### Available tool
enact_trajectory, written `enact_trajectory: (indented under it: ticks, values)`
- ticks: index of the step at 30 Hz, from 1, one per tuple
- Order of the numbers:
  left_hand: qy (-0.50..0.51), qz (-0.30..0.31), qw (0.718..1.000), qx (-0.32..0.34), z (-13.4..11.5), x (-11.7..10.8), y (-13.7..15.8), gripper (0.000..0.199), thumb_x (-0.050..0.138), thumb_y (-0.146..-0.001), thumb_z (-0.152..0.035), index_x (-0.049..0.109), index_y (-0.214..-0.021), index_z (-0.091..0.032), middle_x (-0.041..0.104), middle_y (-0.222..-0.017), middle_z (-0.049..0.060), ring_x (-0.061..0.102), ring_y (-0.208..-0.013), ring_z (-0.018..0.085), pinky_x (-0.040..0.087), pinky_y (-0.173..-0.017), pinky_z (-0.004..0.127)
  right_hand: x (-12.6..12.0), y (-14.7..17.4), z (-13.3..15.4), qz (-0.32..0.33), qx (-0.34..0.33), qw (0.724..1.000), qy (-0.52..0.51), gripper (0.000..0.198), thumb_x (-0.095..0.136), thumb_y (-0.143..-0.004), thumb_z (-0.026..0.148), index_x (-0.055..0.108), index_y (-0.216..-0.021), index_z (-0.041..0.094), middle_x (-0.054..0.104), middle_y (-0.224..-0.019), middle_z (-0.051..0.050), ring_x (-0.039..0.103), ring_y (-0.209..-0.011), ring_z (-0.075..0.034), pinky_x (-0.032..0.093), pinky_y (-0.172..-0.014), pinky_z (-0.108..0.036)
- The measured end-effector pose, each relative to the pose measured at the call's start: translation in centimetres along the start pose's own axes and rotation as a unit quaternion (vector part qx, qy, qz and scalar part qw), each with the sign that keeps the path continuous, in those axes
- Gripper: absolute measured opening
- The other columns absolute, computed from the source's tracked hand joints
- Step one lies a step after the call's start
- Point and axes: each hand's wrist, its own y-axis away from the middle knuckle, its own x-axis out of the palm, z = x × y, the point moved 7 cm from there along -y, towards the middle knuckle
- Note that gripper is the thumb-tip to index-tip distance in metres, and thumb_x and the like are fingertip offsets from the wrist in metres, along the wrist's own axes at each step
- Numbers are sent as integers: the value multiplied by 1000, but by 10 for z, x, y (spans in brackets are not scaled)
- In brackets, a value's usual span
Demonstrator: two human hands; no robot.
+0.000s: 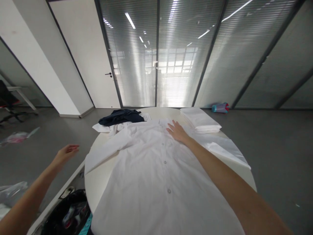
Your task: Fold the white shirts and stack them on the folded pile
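A white button-up shirt (pixel 146 176) lies front side up, spread over a round white table (pixel 101 182), its buttons running down the middle and its sleeves out to both sides. My right hand (pixel 178 131) rests on the shirt near the collar, fingers spread and flat, holding nothing. Out past the table's left edge, my left hand (pixel 66 154) hangs in the air, apart from the shirt. Its fingers are curled together; whether something small is between them, I cannot make out.
Dark navy cloth (pixel 122 117) lies on white fabric at the table's back left. Folded white cloth (pixel 200 119) is stacked at the back right. A black-lined bin (pixel 69 212) with litter stands below left. A blue and pink package (pixel 220 108) lies on the floor.
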Motion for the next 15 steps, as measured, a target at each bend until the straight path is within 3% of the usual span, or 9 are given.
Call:
enact_trajectory:
  ticks: [3, 5, 7, 10, 15]
  values:
    - [139, 95, 985, -45, 30, 13, 24, 62, 84, -43, -74, 65, -89, -37, 78, -91, -7, 68, -100, 22, 53, -85, 35, 10, 4, -3, 42, 5, 999, 17, 68, 21, -101, 61, 32, -156, 22, 15, -165, -14, 18, -150, -35, 17, -119, -50]
    - [159, 186, 968, -52, 31, 35, 42, 62, 87, -46, -68, 67, -99, -42, 77, -104, -8, 67, -106, 23, 52, -91, 38, 15, 5, -3, 50, 9, 998, 38, 67, 22, -101, 60, 32, -156, 23, 18, -164, -15, 20, -149, -36, 17, -119, -52]
    - [151, 246, 956, -54, 26, 54, 59, 67, 87, -48, -66, 68, -106, -38, 77, -106, -4, 67, -109, 26, 51, -95, 40, 17, 4, -1, 41, 10, 998, 54, 66, 23, -101, 59, 32, -156, 24, 21, -164, -15, 22, -149, -36, 19, -118, -52]
    - [155, 280, 946, -60, 17, 72, 73, 75, 88, -44, -63, 71, -107, -28, 78, -100, 3, 65, -112, 33, 51, -98, 40, 16, 4, 1, 22, 2, 997, 72, 63, 22, -102, 58, 35, -154, 25, 25, -162, -15, 27, -147, -36, 22, -116, -51]
    - [169, 270, 945, -67, 26, 74, 76, 60, 87, -48, -61, 75, -98, -30, 78, -91, 1, 67, -108, 33, 50, -98, 44, 14, 6, 1, 1, -5, 997, 82, 61, 24, -103, 55, 38, -153, 24, 30, -160, -16, 31, -145, -35, 26, -115, -50]
